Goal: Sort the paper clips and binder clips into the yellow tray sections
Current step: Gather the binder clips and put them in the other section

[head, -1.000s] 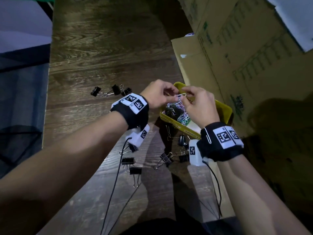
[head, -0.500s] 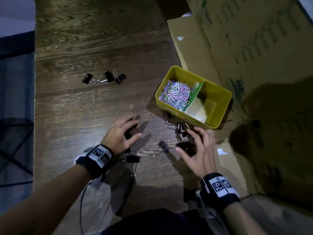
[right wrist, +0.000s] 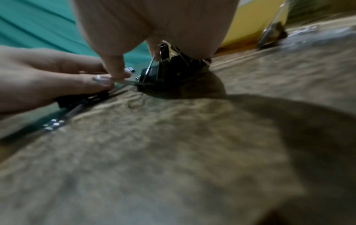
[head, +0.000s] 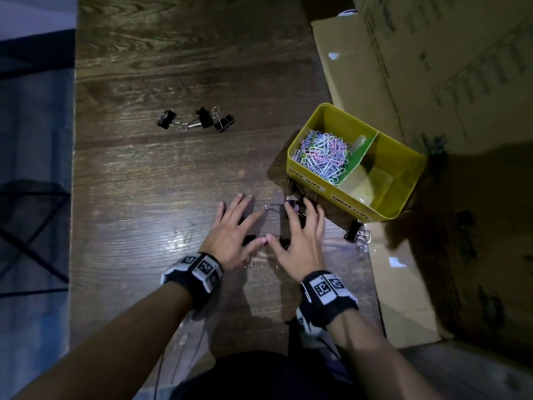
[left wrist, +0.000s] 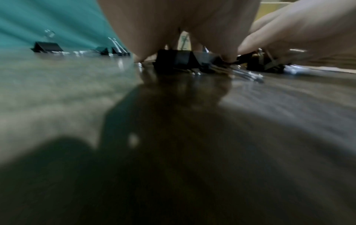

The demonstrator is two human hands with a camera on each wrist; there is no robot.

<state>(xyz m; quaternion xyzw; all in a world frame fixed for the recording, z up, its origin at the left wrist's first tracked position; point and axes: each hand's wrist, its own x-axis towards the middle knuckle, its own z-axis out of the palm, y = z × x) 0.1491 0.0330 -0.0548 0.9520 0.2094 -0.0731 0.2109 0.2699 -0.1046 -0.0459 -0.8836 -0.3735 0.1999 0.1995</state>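
Done: paper clips (head: 321, 155) are filling the yellow tray (head: 403, 207), left section.
Left: binder clips (head: 199, 120) are lying on the table; right section apparently empty.
Hands: left hand (head: 233, 235) and right hand (head: 300, 241), both spread flat, are covering clips.

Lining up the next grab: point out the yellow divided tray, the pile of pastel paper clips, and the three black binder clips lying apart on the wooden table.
Yellow divided tray (head: 409, 186): head view, right wall.
Pile of pastel paper clips (head: 321, 155): head view, centre.
Three black binder clips (head: 204, 118): head view, middle clip's body.

dim overall | glare on table (head: 176, 241) | wrist views blurred (edges bent) | heavy shadows
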